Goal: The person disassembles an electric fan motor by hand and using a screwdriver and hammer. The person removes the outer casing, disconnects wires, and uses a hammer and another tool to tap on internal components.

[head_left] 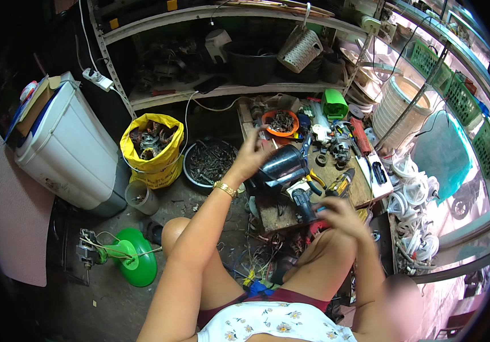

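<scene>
My left hand [249, 155], a gold-coloured watch or bracelet at its wrist, is raised over the near left side of the workbench [350, 183]. Its fingers are apart and I see nothing between them. Just right of it sits a shiny black container [282, 166]; whether the hand touches it I cannot tell. My right hand [342, 218] is at the bench's near edge above my knee, its fingers smeared by motion. Close to those fingers stands a dark teal power drill [303, 204]. Beside the drill are yellow-handled pliers [317, 181] and a yellow-and-black power tool [340, 183].
An orange bowl [281, 122] of small metal parts and a green container [334, 104] stand farther back. To the left are a basin of screws [209, 163], a yellow sack [152, 151], and a green fan part [136, 257] on the floor. White plastic parts [415, 191] lie right.
</scene>
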Motion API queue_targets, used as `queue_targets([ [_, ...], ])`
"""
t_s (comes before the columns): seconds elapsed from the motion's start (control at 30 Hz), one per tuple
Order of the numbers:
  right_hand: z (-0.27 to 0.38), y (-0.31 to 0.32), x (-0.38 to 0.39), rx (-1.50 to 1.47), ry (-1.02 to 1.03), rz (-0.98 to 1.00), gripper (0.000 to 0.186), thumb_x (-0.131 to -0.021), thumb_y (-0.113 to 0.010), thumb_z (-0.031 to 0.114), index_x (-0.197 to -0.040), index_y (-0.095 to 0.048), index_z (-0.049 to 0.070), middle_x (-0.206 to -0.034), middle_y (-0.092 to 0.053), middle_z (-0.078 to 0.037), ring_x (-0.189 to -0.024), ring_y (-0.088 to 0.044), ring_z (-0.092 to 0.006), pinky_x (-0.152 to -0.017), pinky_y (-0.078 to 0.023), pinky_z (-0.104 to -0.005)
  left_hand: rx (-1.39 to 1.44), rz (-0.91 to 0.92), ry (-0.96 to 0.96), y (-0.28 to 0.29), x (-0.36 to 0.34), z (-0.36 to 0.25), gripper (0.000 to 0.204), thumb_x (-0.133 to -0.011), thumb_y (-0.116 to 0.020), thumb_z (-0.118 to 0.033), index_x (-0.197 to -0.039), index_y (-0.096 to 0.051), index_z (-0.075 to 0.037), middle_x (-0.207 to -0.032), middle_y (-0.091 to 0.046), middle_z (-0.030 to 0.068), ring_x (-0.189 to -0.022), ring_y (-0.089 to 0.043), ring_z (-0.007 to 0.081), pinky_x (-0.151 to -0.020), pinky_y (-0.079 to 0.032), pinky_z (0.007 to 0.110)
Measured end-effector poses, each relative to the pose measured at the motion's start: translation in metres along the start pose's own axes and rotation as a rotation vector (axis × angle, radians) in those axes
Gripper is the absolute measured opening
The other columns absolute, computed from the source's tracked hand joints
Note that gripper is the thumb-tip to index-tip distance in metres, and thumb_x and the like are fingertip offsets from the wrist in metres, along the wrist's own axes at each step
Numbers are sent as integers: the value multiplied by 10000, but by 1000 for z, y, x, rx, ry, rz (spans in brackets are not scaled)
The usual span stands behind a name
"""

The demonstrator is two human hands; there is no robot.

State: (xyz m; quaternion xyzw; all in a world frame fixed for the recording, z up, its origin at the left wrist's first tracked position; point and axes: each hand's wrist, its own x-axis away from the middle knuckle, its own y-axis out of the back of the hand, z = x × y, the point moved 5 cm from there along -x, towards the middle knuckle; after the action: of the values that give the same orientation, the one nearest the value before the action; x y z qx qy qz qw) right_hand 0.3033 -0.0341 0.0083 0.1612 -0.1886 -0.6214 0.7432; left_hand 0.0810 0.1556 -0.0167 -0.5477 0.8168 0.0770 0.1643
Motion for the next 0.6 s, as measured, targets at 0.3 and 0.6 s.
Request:
queue_targets([
  [0.3,126,53,-72,304,632,-971,86,-842,-689,83,-863,-662,4,-801,-668,-125,-682,-640,-229,-640,-494,-332,-288,290,33,-33,14,4,309,-903,-590,-122,-1199,-622,-39,-1053,-661,102,-1034,-622,246,-865,-498,362],
  [0.6,42,-93,-141,495,318,-497,309,-826,-615,27,-1134,-643,51,-960,-645,-211,-913,-635,-408,-781,-517,-455,877,-350,299,5,7,44,140,-1031,-432,-193,-1097,-504,-92,-904,-606,74,-843,-620,196,-837,-551,348],
])
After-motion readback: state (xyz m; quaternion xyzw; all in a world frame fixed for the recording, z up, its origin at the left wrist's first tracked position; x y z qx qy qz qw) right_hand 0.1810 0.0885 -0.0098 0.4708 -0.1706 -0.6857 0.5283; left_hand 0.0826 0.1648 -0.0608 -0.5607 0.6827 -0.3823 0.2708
